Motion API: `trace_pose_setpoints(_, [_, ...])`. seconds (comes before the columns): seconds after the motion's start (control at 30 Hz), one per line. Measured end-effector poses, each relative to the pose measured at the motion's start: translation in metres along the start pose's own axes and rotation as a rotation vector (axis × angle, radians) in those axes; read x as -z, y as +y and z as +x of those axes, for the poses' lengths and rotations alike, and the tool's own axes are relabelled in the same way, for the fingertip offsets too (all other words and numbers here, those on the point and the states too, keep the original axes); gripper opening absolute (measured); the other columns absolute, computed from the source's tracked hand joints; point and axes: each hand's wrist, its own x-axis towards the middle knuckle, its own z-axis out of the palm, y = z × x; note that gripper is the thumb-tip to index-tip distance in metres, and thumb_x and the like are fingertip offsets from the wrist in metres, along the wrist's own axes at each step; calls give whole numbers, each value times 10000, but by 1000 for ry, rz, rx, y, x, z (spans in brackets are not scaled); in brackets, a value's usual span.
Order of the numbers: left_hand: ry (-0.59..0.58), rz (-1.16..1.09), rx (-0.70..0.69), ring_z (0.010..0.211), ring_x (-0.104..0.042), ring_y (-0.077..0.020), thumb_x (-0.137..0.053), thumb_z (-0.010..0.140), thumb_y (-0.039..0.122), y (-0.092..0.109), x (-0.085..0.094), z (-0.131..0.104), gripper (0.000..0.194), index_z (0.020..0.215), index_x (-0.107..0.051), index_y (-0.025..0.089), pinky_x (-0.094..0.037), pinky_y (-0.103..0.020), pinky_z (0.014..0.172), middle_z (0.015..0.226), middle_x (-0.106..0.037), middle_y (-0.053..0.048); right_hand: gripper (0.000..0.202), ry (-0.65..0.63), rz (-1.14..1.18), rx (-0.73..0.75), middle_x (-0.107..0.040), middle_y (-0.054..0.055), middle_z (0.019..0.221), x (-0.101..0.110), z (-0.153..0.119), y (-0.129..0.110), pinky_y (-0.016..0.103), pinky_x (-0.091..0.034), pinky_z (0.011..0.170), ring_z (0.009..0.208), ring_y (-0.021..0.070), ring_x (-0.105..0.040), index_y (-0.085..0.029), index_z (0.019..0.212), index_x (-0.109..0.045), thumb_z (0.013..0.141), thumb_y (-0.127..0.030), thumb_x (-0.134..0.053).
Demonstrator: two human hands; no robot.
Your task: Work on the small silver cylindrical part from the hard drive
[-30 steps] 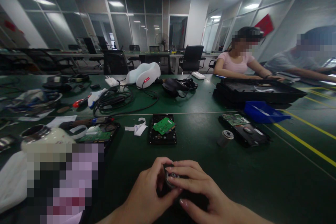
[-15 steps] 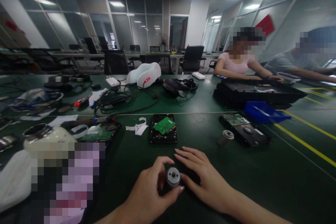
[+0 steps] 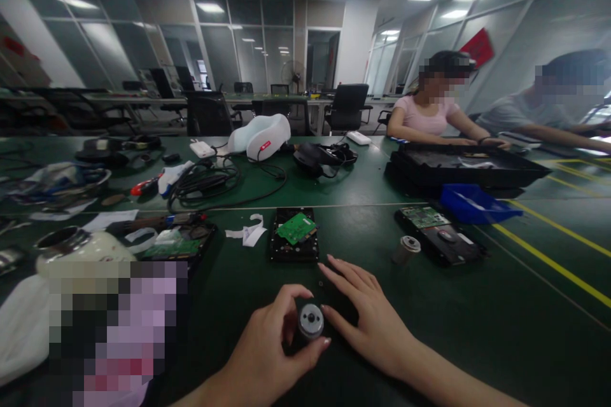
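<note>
My left hand point(image 3: 270, 343) is curled round a small silver and dark metal cylinder point(image 3: 310, 322), thumb on its near side and index finger on its far side. The cylinder stands upright, its round top with small holes facing up. Just right of it is my right hand point(image 3: 367, 318), fingers spread over the green table point(image 3: 449, 356), thumb tip close to the cylinder and nothing held. A tiny ring point(image 3: 320, 283) lies near the right fingertips. Beyond the hands a green circuit board point(image 3: 296, 229) rests on a black hard drive point(image 3: 293, 255).
A second metal cylinder point(image 3: 406, 250) stands at the right, beside another hard drive point(image 3: 449, 241) and a blue tray point(image 3: 477, 203). White paper scraps point(image 3: 248, 233), cables point(image 3: 205, 178) and a cream pot point(image 3: 95, 251) are left. A person point(image 3: 424, 116) sits behind a black tray point(image 3: 458, 168).
My right hand has lifted its fingers slightly away from the cylinder, and a tiny ring now shows near them. The view has shifted a little.
</note>
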Motion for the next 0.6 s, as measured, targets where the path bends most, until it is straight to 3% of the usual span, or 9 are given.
trace_pose_setpoints(0.2, [-7, -1, 11, 557, -525, -138, -677, 780, 280, 1, 1, 0, 387, 1109, -479, 235, -372, -209, 489, 695, -581, 44, 257, 2, 22, -34, -523, 74, 1401, 0, 2, -2, 560, -366, 1029, 1297, 309, -449, -307, 1107, -705, 860, -293, -636])
trace_pose_setpoints(0.6, [-24, 12, 21, 526, -491, -126, -667, 778, 284, 0, -1, 1, 384, 1106, -473, 236, -340, -203, 469, 688, -564, 49, 255, -9, 25, -25, -558, 71, 1361, -1, 10, -6, 575, -370, 997, 1275, 325, -461, -347, 1049, -731, 803, -286, -710])
